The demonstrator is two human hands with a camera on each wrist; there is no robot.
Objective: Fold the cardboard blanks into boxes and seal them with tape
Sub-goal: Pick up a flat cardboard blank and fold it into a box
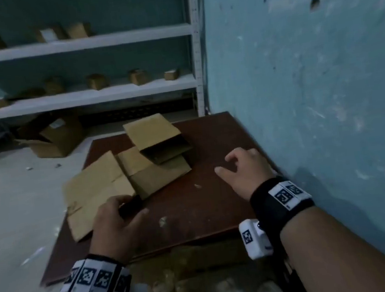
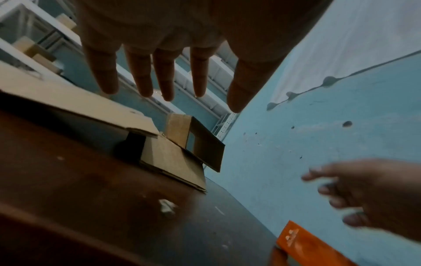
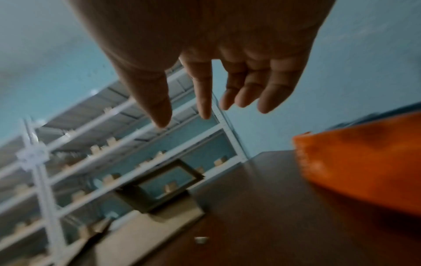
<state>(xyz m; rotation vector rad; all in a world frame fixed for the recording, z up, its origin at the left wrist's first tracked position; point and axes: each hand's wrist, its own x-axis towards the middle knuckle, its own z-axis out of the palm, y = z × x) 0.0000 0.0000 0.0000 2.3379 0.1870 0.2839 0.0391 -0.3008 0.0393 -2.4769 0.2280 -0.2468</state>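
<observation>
Several flat cardboard blanks lie on the brown table (image 1: 205,204): one at the left (image 1: 95,190) overhangs the table edge, and another (image 1: 151,172) lies beside it. A half-opened box sleeve (image 1: 157,138) lies on top of them with its mouth towards me. My left hand (image 1: 122,216) hovers over the near corner of the left blank. The left wrist view shows its fingers (image 2: 164,75) straight and empty. My right hand (image 1: 234,167) floats above bare table to the right of the blanks, fingers (image 3: 205,90) loosely spread and holding nothing. No tape is clearly visible.
A blue wall (image 1: 311,84) runs along the table's right edge. White shelves (image 1: 85,95) with small boxes stand behind, and an open carton (image 1: 54,140) sits on the floor. Small scraps (image 1: 163,221) dot the table. A blurred orange object (image 3: 364,162) lies near my right hand.
</observation>
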